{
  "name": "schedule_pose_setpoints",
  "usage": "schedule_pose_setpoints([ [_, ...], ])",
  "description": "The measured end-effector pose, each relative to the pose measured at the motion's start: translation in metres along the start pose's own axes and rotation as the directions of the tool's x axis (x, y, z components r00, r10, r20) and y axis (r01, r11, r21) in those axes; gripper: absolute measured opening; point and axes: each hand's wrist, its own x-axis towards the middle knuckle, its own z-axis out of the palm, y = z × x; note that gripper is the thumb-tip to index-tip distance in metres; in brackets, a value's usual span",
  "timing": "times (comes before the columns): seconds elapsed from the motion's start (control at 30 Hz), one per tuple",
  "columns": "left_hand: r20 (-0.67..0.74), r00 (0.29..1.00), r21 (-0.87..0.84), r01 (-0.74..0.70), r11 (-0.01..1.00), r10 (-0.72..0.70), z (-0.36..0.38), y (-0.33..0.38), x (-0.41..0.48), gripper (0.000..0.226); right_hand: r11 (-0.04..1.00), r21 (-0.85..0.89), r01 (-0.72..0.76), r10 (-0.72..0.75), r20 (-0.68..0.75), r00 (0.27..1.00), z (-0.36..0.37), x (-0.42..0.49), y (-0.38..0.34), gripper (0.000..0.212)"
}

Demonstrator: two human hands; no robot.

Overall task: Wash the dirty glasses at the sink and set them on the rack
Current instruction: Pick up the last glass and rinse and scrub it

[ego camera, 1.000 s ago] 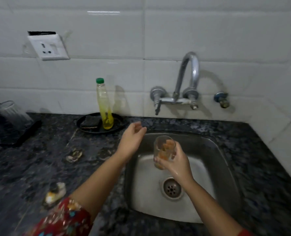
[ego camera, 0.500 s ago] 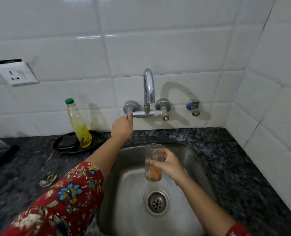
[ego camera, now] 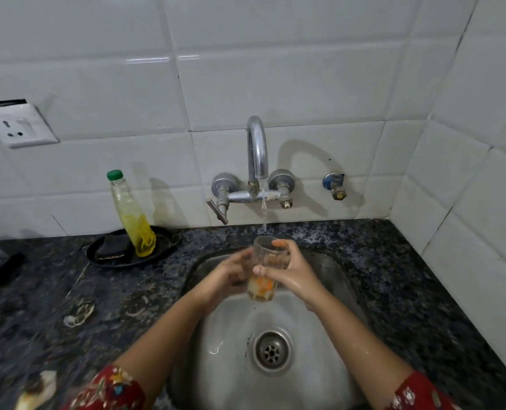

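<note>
- One glass (ego camera: 266,258) is held up over the sink (ego camera: 331,270). It stands straight, with its open top right under the tap.
- The glass has orange and pale mess in its bottom part.
- The right hand (ego camera: 294,275) grips the glass from the right side, with fingers and thumb curled round it.
- The left hand (ego camera: 226,276) is blurry. Its fingers reach to the left side of the glass, but I cannot tell if they hold it or only touch it.
- One curved metal tap (ego camera: 257,146) comes out of the wall. One thin stream of water (ego camera: 264,213) runs from it down to the mouth of the glass.
- Two round knobs (ego camera: 223,186) sit on the wall, one on each side of the tap. One small blue valve (ego camera: 334,184) is farther right.
- The sink has one round drain (ego camera: 272,350) in its floor, below the glass.
- One clear bottle (ego camera: 132,216) with a green cap and yellow liquid stands in one black dish (ego camera: 98,257). The dish sits on the dark speckled counter (ego camera: 394,276), left of the sink.
- One dark scrub pad (ego camera: 111,247) lies in the same dish, just beside the bottle.
- One white wall socket (ego camera: 15,125) is on the tiles at the far left.
- Two red flowered sleeves (ego camera: 109,389) show at the bottom.
</note>
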Motion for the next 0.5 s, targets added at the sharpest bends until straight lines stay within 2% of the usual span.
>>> schedule_pose_setpoints([
  [0.03, 0.129, 0.991, 0.006, 0.015, 1.000, -0.016, 0.000, -0.005, -0.003, 0.076, 1.000, -0.010, 0.001, -0.001, 0.020, 1.000, 0.000, 0.001, -0.003, 0.067],
  [0.07, 0.187, 0.982, 0.037, 0.015, 0.999, -0.022, 0.000, -0.008, -0.003, 0.081, 1.000, -0.027, 0.000, 0.002, 0.050, 0.999, 0.000, 0.002, -0.006, 0.065],
  [0.13, 0.161, 0.986, 0.130, -0.054, 0.990, 0.033, 0.003, -0.008, 0.004, 0.082, 0.999, -0.042, 0.003, 0.002, 0.135, 0.991, 0.004, 0.003, -0.012, 0.062],
  [0.2, 0.124, 0.989, 0.169, -0.106, 0.980, 0.086, 0.007, -0.009, 0.014, 0.060, 0.993, -0.097, 0.066, -0.048, 0.174, 0.984, 0.008, 0.001, -0.015, 0.072],
  [0.27, 0.086, 0.992, 0.170, -0.106, 0.980, 0.092, 0.006, -0.008, 0.017, 0.051, 0.915, -0.327, 0.238, -0.195, 0.159, 0.968, 0.004, 0.000, -0.013, 0.086],
  [0.3, 0.064, 0.993, 0.186, -0.111, 0.976, 0.101, 0.002, -0.007, 0.018, 0.051, 0.813, -0.459, 0.358, -0.292, 0.209, 0.933, -0.001, 0.000, -0.012, 0.082],
  [0.37, 0.058, 0.982, 0.289, -0.190, 0.938, 0.181, -0.007, -0.007, 0.019, 0.047, 0.587, -0.557, 0.588, -0.403, 0.430, 0.808, -0.010, 0.001, -0.014, 0.051],
  [0.43, 0.089, 0.961, 0.430, -0.274, 0.860, 0.262, -0.009, -0.005, 0.018, 0.052, 0.265, -0.636, 0.725, -0.326, 0.649, 0.688, -0.016, 0.006, -0.019, 0.032],
  [0.47, 0.083, 0.954, 0.493, -0.290, 0.820, 0.288, -0.006, -0.004, 0.017, 0.055, 0.086, -0.669, 0.738, -0.217, 0.711, 0.669, -0.017, 0.011, -0.021, 0.032],
  [0.5, 0.058, 0.947, 0.541, -0.295, 0.788, 0.315, 0.000, -0.005, 0.016, 0.054, -0.033, -0.695, 0.719, -0.114, 0.717, 0.688, -0.014, 0.015, -0.024, 0.031],
])
